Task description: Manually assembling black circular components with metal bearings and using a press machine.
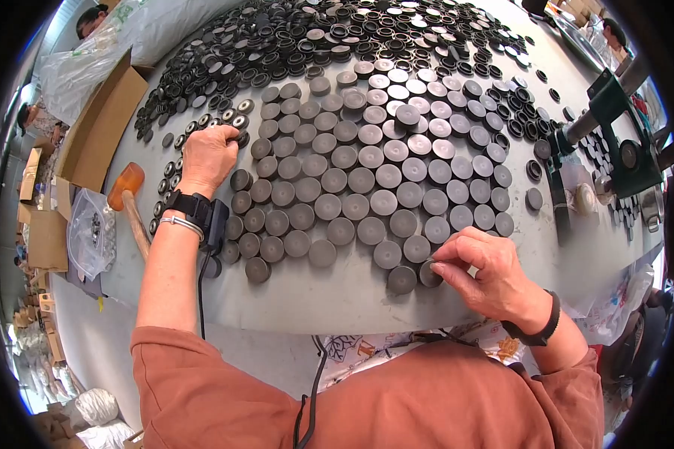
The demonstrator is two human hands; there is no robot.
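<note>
Many grey round discs [361, 180] lie side by side across the middle of the table. My right hand [494, 278] is at the near edge of this group, thumb and forefinger pinched on a grey disc [429, 273]. Farther left, my left hand [208, 156] is closed, its fingertips down beside dark round parts with pale ringed centres [240, 121]. Whatever those fingertips grip is hidden from view. More of the ringed parts stand in rows left of that hand. One grey disc [408, 114] rests on top of others.
A heap of black rings [344, 31] covers the far side. At left lie an orange-headed mallet [126, 187], a clear plastic bag [91, 232] and an open cardboard box [103, 123]. A green metal machine [614, 142] stands at right. Other people are partly visible beyond the table.
</note>
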